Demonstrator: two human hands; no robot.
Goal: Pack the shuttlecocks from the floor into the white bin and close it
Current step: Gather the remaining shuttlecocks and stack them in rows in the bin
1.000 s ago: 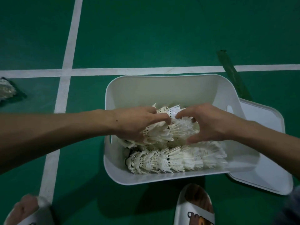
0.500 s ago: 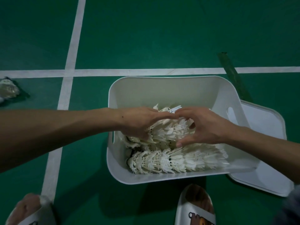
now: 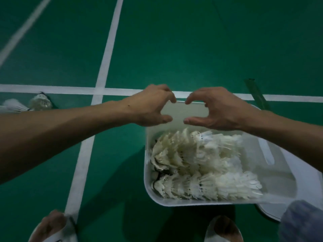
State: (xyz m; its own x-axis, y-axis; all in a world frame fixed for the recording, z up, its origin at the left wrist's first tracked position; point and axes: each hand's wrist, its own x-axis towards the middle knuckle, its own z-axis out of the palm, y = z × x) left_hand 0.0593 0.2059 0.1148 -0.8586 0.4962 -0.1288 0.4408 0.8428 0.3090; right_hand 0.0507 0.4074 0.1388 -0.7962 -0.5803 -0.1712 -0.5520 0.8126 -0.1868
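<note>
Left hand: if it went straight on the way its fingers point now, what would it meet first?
Probably the right hand: the left hand points at its fingertips across a small gap, above the far rim of the bin. Depth unclear; they might miss.

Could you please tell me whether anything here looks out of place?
Yes: a few shuttlecocks lie on the floor at the far left, well apart from the white bin, so they are not yet packed. The lid lies on the floor at the bin's right side, leaving it open.
</note>
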